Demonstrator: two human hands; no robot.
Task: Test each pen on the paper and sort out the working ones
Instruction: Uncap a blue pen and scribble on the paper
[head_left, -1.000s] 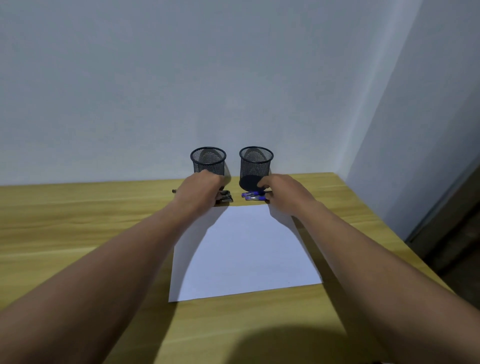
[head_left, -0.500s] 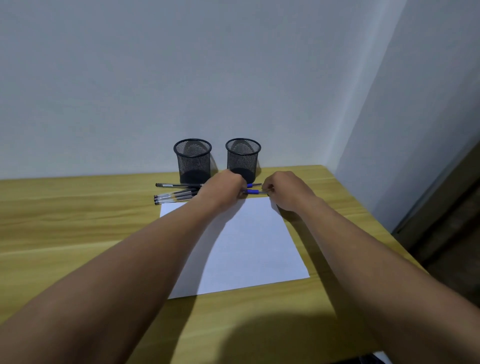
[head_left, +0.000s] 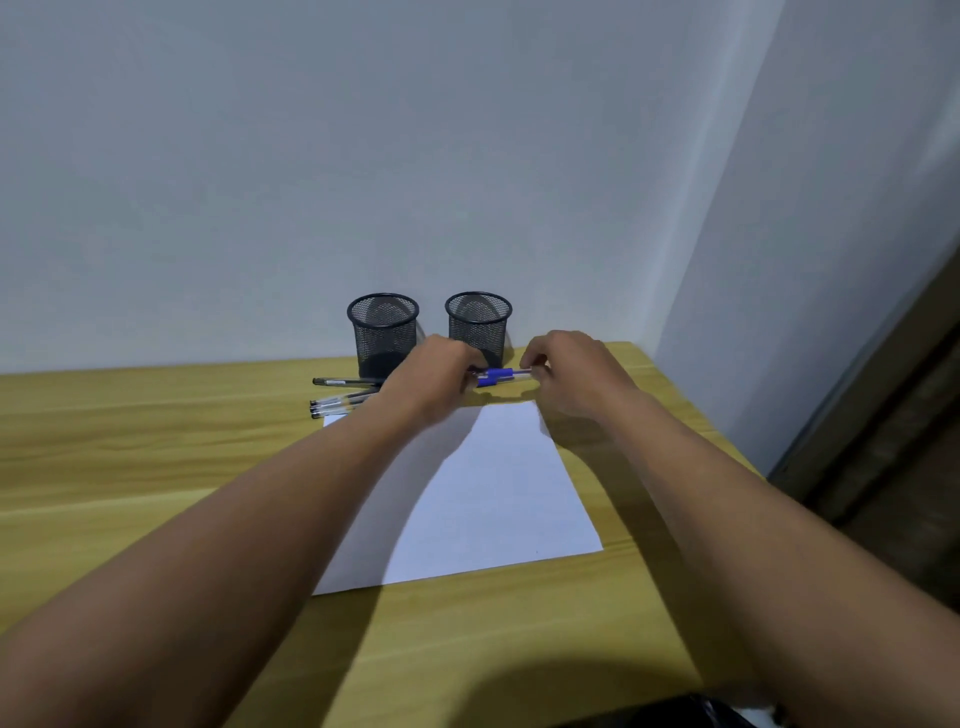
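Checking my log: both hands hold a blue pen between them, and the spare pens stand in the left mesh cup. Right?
No. The head view shows the left hand and right hand holding the blue pen, but the spare pens lie on the table by the left mesh cup, not in it.

Looks like a basic desk setup, either an office or a home study, honestly can't tell which. There's a light wood desk (head_left: 156, 441) shoved right into the corner of two bare pale walls (head_left: 363, 156). Two black mesh pen cups (head_left: 383, 332) stand side by side at the back by the wall, a few pens (head_left: 343, 402) lie just beside them, and a plain white sheet of paper (head_left: 498, 493) lies flat in front.
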